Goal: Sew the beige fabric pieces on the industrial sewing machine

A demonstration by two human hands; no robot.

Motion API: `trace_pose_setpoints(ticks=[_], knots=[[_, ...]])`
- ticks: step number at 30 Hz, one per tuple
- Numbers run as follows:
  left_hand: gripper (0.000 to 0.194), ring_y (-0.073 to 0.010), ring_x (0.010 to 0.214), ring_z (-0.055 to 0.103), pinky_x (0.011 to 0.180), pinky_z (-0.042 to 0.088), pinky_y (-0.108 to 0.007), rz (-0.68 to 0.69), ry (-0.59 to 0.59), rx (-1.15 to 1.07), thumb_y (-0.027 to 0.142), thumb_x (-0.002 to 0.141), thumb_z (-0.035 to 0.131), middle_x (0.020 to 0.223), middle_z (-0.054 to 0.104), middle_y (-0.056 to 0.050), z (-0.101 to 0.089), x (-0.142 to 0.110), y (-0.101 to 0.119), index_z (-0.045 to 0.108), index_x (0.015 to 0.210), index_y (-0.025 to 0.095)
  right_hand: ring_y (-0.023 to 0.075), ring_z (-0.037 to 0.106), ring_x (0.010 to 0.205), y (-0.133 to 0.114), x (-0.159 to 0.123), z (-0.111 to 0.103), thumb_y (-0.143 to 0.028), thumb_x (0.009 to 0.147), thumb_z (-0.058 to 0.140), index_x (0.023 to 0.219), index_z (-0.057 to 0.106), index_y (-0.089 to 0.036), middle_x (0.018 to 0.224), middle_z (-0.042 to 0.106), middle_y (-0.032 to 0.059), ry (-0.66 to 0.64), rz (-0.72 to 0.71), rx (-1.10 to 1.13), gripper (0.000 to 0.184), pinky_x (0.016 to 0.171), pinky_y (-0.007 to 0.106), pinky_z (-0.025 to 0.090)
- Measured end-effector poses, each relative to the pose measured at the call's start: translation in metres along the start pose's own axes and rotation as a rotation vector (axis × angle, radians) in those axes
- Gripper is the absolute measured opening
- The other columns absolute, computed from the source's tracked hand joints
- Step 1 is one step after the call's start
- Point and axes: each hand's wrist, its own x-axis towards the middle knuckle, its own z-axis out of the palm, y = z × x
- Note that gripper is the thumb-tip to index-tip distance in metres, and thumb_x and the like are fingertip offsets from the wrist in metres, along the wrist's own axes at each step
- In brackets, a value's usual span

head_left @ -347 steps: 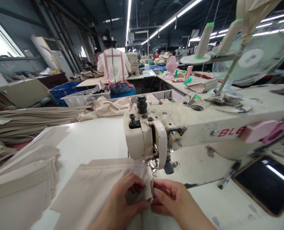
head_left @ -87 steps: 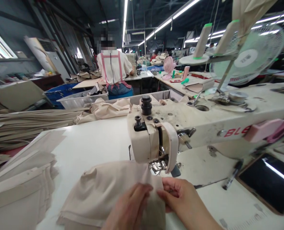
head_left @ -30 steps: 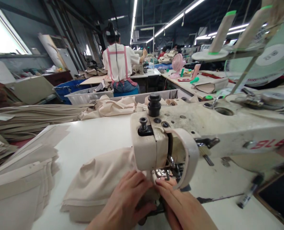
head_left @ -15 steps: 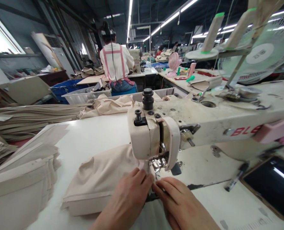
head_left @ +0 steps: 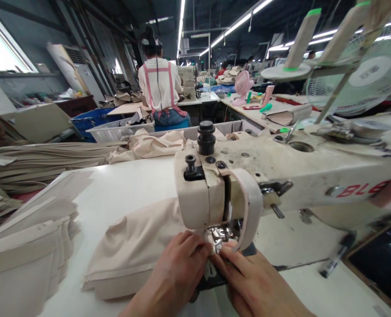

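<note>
A beige fabric piece [head_left: 139, 242] lies on the white table to the left of the sewing machine [head_left: 195, 193], its near edge folded in a band. My left hand [head_left: 182, 259] is closed on the fabric's right end, just in front of the metal presser foot [head_left: 217, 233]. Beside it, my right hand [head_left: 248, 273] pinches at the same spot, fingertips close to the foot. The fingers cover most of the fabric edge there, so I cannot make out exactly what the right fingertips grip. A pale curved guard [head_left: 251, 207] hangs over the right fingers.
Stacked beige panels [head_left: 30, 246] lie at the left, with long fabric strips [head_left: 50, 163] behind. A marker pen [head_left: 337, 255] and a dark-screened device [head_left: 380, 264] rest at the right. Thread cones [head_left: 302, 39] stand above the machine. Ahead, a person [head_left: 158, 83] sits facing away.
Both hands have edged closer to the presser foot, the right one now partly under the guard. The view has shifted slightly, so the machine arm looks larger and further right. The fabric barely moves.
</note>
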Motion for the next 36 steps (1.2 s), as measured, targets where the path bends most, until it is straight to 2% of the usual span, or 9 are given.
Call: trace_pose_setpoints(ticks=[3,5,7,10,14,19,26,31,36], knots=[[0.019,-0.0189,0.082,0.063,0.073,0.052,-0.029,-0.003,0.087,-0.061,0.01,0.086,0.049,0.093,0.07,-0.005,-0.003,0.005,-0.006,0.065,0.09,0.019,0.0281,0.056,0.116,0.001,0.006,-0.009,-0.001,0.074,0.043,0.136,0.051,-0.009,0.122,0.064,0.0143,-0.044,0.034,0.014,0.063,0.1,0.044,0.048],[0.017,-0.0186,0.082,0.064,0.073,0.051,-0.029,-0.049,0.106,-0.132,0.009,0.08,0.054,0.091,0.07,-0.004,-0.001,0.006,-0.01,0.065,0.087,0.02,0.0287,0.055,0.116,0.001,0.006,-0.009,-0.002,0.076,0.043,0.135,0.052,-0.01,0.12,0.064,0.0144,-0.045,0.052,0.003,0.06,0.101,0.046,0.047],[0.016,-0.0185,0.082,0.065,0.072,0.05,-0.028,-0.112,0.074,-0.204,0.007,0.076,0.057,0.087,0.069,-0.003,0.002,0.006,-0.013,0.065,0.083,0.02,0.0285,0.056,0.115,0.001,0.005,-0.008,-0.002,0.077,0.043,0.132,0.055,-0.011,0.118,0.064,0.0148,-0.041,0.058,-0.008,0.057,0.099,0.045,0.048],[0.017,-0.018,0.078,0.064,0.068,0.049,-0.026,-0.163,0.066,-0.228,0.005,0.074,0.055,0.082,0.068,-0.004,0.005,0.005,-0.013,0.066,0.075,0.018,0.0282,0.056,0.116,-0.001,0.005,-0.008,-0.002,0.077,0.041,0.125,0.059,-0.012,0.118,0.063,0.0154,-0.018,0.055,0.004,0.052,0.097,0.043,0.049],[0.017,-0.0173,0.075,0.063,0.066,0.048,-0.025,-0.142,0.104,-0.188,0.006,0.074,0.053,0.08,0.068,-0.005,0.005,0.007,-0.01,0.065,0.072,0.018,0.0282,0.056,0.116,-0.002,0.006,-0.009,-0.002,0.074,0.041,0.122,0.06,-0.011,0.119,0.063,0.0163,-0.016,0.067,0.046,0.052,0.098,0.043,0.048],[0.019,-0.0134,0.065,0.059,0.06,0.046,-0.022,-0.152,0.014,-0.169,0.002,0.07,0.051,0.074,0.065,-0.002,0.001,0.011,-0.009,0.061,0.068,0.017,0.0289,0.052,0.12,-0.003,0.004,-0.008,-0.002,0.074,0.043,0.13,0.055,-0.011,0.125,0.059,0.0159,-0.052,0.094,0.076,0.058,0.101,0.047,0.045],[0.017,-0.021,0.08,0.064,0.071,0.053,-0.03,-0.052,0.082,-0.07,0.006,0.076,0.052,0.084,0.069,-0.007,0.001,0.01,-0.007,0.065,0.074,0.018,0.0276,0.052,0.119,0.0,0.003,-0.011,-0.002,0.076,0.04,0.125,0.057,-0.012,0.127,0.059,0.0154,-0.018,0.105,0.109,0.053,0.099,0.045,0.047],[0.019,-0.017,0.074,0.064,0.066,0.05,-0.024,-0.126,0.134,-0.146,0.003,0.072,0.053,0.077,0.068,-0.003,0.002,0.009,-0.005,0.065,0.073,0.018,0.0279,0.051,0.118,0.003,0.005,-0.012,-0.001,0.075,0.041,0.133,0.05,-0.014,0.131,0.057,0.0126,-0.017,0.09,0.106,0.06,0.098,0.045,0.047],[0.017,-0.0202,0.079,0.064,0.071,0.052,-0.029,-0.06,0.071,-0.069,0.005,0.077,0.052,0.083,0.069,-0.006,-0.001,0.009,-0.005,0.064,0.075,0.017,0.0249,0.053,0.118,0.006,0.002,-0.014,-0.001,0.08,0.037,0.132,0.051,-0.021,0.13,0.056,0.0115,0.016,0.151,0.156,0.057,0.093,0.04,0.052]])
